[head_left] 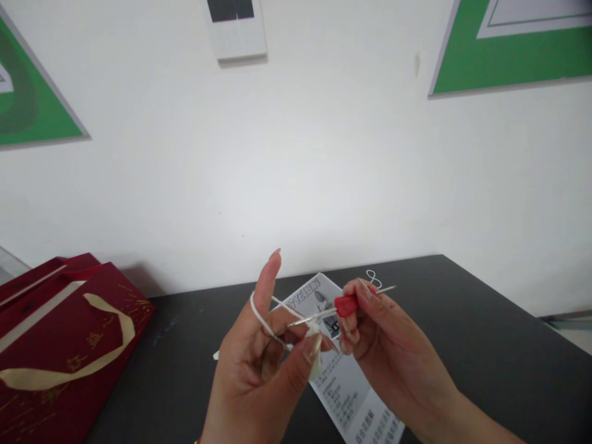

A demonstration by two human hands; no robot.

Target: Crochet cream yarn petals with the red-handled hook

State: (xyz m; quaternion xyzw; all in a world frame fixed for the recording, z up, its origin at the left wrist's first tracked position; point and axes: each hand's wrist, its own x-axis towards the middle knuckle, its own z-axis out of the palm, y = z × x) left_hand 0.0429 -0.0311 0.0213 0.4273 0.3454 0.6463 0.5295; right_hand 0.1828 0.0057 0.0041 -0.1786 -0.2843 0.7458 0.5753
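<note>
My left hand point(263, 364) has its index finger raised with white yarn point(259, 317) looped round it, while thumb and fingers pinch a small pale crocheted piece point(315, 364). A thin metal crochet hook point(324, 313) with a red grip point(346, 306) is held between the fingers and thumb of my right hand point(388, 333). The hook's left tip lies at the yarn above the piece; its other end sticks out to the right past my fingers. Under both hands lies a printed sheet point(346, 394), partly hidden by them.
Dark red gift bags point(92, 333) with a cream ribbon stand at the left of the black table point(481, 333). A loose curl of white yarn point(374, 277) lies near the back edge. Green-framed panels point(509, 68) hang on the white wall behind.
</note>
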